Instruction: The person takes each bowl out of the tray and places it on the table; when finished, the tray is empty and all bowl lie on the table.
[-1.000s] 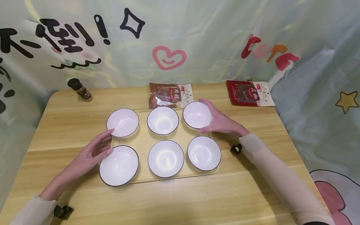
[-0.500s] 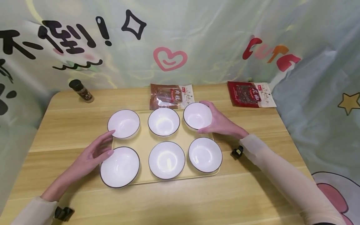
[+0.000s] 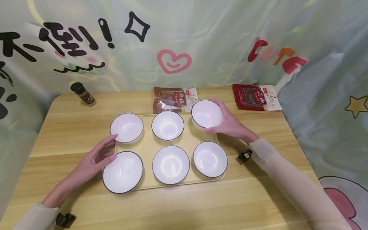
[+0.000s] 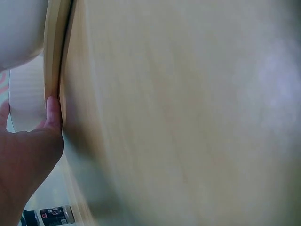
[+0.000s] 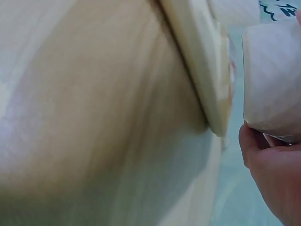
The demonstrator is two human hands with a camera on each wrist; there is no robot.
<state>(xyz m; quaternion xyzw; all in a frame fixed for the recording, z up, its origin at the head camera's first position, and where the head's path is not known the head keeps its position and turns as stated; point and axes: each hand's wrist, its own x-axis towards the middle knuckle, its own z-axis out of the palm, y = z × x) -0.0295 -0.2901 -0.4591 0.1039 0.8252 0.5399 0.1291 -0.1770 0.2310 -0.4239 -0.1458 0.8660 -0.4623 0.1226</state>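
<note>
Landmark: cream tray (image 3: 147,153), flat on the wood-grain table (image 3: 184,207).

Tray's near row, left to right: front-left bowl (image 3: 123,172), overhanging the left edge; front-middle bowl (image 3: 171,165); front-right bowl (image 3: 210,159). All white, dark-rimmed, upright.

Left hand (image 3: 93,159) at the tray's left edge, thumb and fingers spread, grasping no bowl; one digit lies against the edge in the left wrist view. Contact with the neighbouring rims: cannot tell.

Tray's far row: back-left bowl (image 3: 126,127), back-middle bowl (image 3: 168,125). Over the tray's far right corner, right hand (image 3: 228,124) grips the back-right bowl (image 3: 205,113), thumb on the near side, fingers round the far side. Right wrist view shows a gap between bowl and tray.

Handling (judged): looks like glazed ceramic; rigid, moderately light, smooth enough to slip, liable to chip. Best hold is across the outer wall below the rim, thumb opposing fingers, kept level; the present grip matches.

Beyond the tray: cinnamon packet (image 3: 169,99) just behind its far edge; Sichuan pepper packet (image 3: 256,97) behind and right; black-capped spice bottle (image 3: 84,95) behind and left. Printed cloth backdrop (image 3: 212,57) farthest.
</note>
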